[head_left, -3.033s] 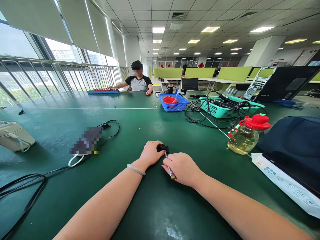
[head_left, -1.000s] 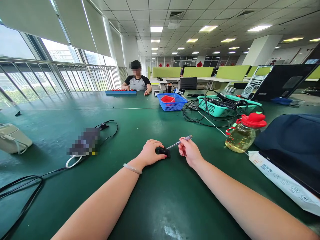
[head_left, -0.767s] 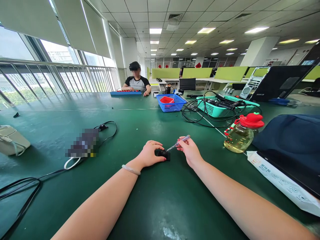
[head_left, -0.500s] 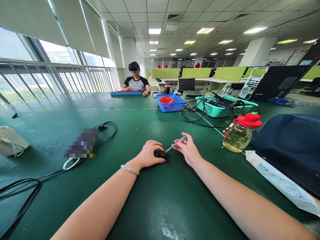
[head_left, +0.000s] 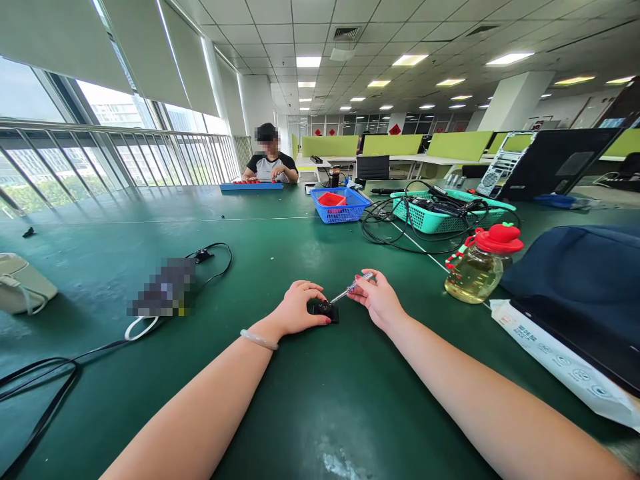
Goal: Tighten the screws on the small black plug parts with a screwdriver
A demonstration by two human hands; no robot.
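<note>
Head view: black part (head_left: 327, 311) resting on green table (head_left: 310, 413), left hand (head_left: 301, 308) pinching it between thumb and fingers. Right hand (head_left: 379, 300) pinching screwdriver (head_left: 353, 287), tilted, tip meeting part. Farther out, blue basket (head_left: 341, 212) holding red tray (head_left: 332, 199); jar (head_left: 474, 273) standing beside dark bag (head_left: 575, 270).

Two mesh baskets (head_left: 341, 215) (head_left: 425, 221), one screwdriver (head_left: 345, 292), one bottle (head_left: 473, 276)
</note>
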